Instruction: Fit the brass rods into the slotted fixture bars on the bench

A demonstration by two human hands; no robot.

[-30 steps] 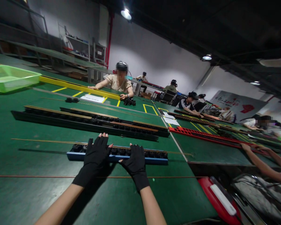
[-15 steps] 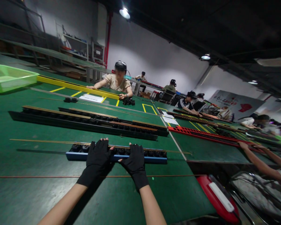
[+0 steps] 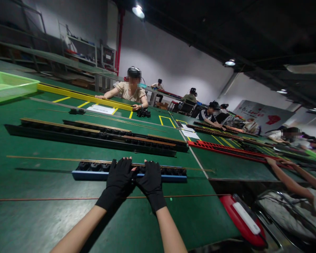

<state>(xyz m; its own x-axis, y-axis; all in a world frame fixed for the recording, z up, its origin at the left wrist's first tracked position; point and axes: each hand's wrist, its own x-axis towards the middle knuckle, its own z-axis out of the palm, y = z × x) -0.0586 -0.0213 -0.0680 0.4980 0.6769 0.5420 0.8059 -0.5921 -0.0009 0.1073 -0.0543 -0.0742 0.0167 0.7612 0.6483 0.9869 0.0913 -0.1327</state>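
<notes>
A short blue rail [image 3: 94, 176] lies across the green table, lined with a row of black blocks. Thin brass-coloured rods [image 3: 52, 159] run along the top of the blocks and stick out past both ends. My left hand [image 3: 119, 179], in a black fingerless glove, is closed over the middle of the rail, fingertips at the far side by the rods. Close beside it, my right hand [image 3: 150, 181], gloved alike, grips the rail with its thumb on the near side. The palms hide the part of the rail under them.
A reddish rod [image 3: 55, 199] lies nearer me. Beyond the rail are long black rails [image 3: 94, 138] with rods, a green basket [image 3: 18, 86] and a yellow rail [image 3: 84, 97] held by a co-worker. At right, another person's hands touch a red rail [image 3: 226, 151]. A red stool [image 3: 239, 219] stands below the table edge.
My left hand has slid right along the blue rail, closer to my right hand. The right hand stays in about the same place. The view has shifted slightly.
</notes>
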